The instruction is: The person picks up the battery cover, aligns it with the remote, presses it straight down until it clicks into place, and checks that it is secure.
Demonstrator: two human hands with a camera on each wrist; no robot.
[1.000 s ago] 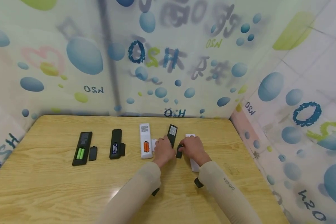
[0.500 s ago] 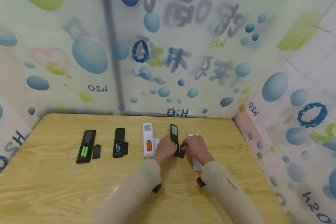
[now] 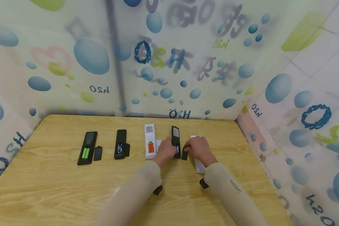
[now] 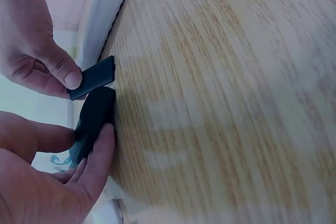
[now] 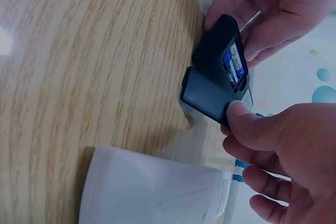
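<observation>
My left hand [image 3: 167, 149] grips a black remote control [image 3: 175, 131] by its sides near the lower end. Its battery compartment faces up, and blue batteries [image 5: 233, 66] show inside in the right wrist view. Between thumb and fingers, my right hand [image 3: 199, 149] pinches a black battery cover [image 3: 185, 153]. The cover is held tilted just right of the remote, near its lower end. In the left wrist view, the thumb lies on the cover's face. Partly under my right hand and forearm lies a white remote [image 3: 199, 166].
To the left lie a white remote [image 3: 150, 135] with orange batteries and its white cover [image 3: 158, 143], a black remote [image 3: 120, 136] beside a black cover [image 3: 127, 150], and another black remote [image 3: 89, 141] with green batteries and its cover [image 3: 98, 153]. A wall stands behind the wooden table [image 3: 59, 188].
The black remote has turned straighter, so its lower end and blue batteries now show beside my left hand. The head view has shifted slightly. My right hand still pinches the cover.
</observation>
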